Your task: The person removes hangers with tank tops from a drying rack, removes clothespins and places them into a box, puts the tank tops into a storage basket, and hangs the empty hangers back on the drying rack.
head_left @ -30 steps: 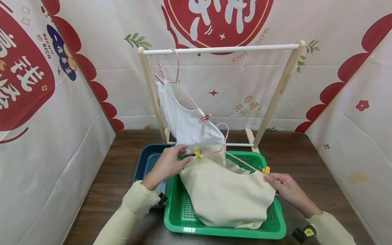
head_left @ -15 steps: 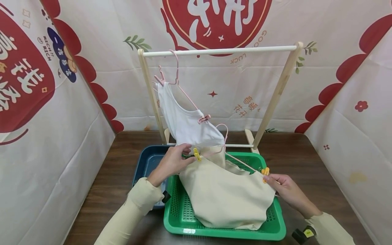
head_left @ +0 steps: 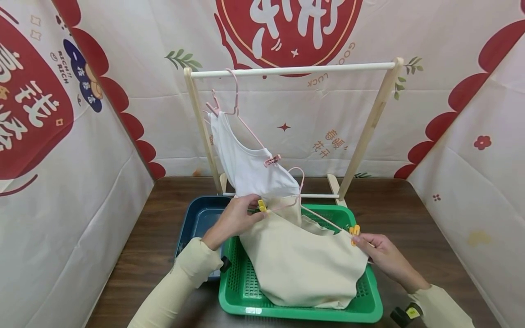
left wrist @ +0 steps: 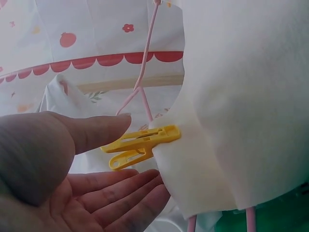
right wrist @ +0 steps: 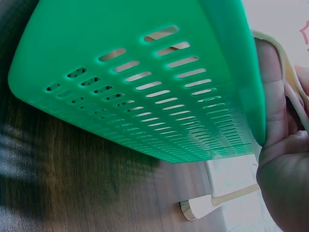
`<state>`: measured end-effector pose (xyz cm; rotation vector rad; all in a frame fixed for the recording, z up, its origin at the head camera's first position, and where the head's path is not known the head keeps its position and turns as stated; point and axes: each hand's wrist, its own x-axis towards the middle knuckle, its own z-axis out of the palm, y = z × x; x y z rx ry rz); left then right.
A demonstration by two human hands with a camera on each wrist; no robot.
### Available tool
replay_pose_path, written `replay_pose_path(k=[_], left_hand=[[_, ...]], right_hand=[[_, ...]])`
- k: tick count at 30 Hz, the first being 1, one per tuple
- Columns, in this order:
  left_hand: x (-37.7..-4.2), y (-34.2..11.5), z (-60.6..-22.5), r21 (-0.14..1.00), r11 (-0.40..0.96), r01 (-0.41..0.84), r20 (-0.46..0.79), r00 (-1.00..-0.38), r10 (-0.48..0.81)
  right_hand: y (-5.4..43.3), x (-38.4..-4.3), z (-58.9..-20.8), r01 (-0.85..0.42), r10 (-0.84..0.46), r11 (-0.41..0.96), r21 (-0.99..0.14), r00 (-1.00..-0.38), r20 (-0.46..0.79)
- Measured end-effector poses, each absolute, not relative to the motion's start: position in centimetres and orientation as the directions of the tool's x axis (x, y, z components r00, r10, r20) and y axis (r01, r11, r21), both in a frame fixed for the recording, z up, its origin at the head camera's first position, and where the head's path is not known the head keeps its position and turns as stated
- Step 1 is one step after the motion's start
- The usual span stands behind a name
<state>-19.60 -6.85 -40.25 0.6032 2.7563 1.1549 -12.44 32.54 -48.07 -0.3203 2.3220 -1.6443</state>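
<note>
A cream sleeveless top (head_left: 307,259) hangs on a pink clothes hanger (head_left: 321,215) over the green basket (head_left: 301,312). My left hand (head_left: 235,216) is at its left shoulder, around a yellow clothespin (head_left: 262,206) clipped to the cloth. In the left wrist view, the thumb (left wrist: 99,131) lies above that clothespin (left wrist: 145,141) and the straight fingers (left wrist: 120,193) spread below it. At the other shoulder, just below an orange clothespin (head_left: 356,230), my right hand (head_left: 387,257) pinches the top and the hanger's end. The right wrist view shows those fingers partly behind the basket rim (right wrist: 241,72).
A white top (head_left: 262,171) on another pink hanger (head_left: 236,91) hangs from the left end of the rack's white rail (head_left: 295,69). A pink clothespin (head_left: 272,160) sits on it. The dark blue tray (head_left: 194,214) stands left of the basket, on the wooden table (head_left: 410,214).
My left hand has moved slightly right and closer around the yellow clothespin, which has tilted a little. The right hand keeps its pinch.
</note>
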Motion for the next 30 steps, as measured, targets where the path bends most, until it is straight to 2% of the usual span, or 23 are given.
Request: replay_pose_path(k=[12,30], left_hand=[[-19.87,-6.74,-40.15,0.662,0.649,0.375,0.097,-0.901,0.422],[-19.70,-6.64,-40.43,0.682,0.603,0.414,0.146,-0.885,0.442]], right_hand=[[32.38,-12.73,-47.86,-0.002,-0.334,0.328,-0.945,-0.935,-0.115],[32.44,-12.25,-47.43,0.077,-0.284,0.401,-0.913,-0.937,-0.204]])
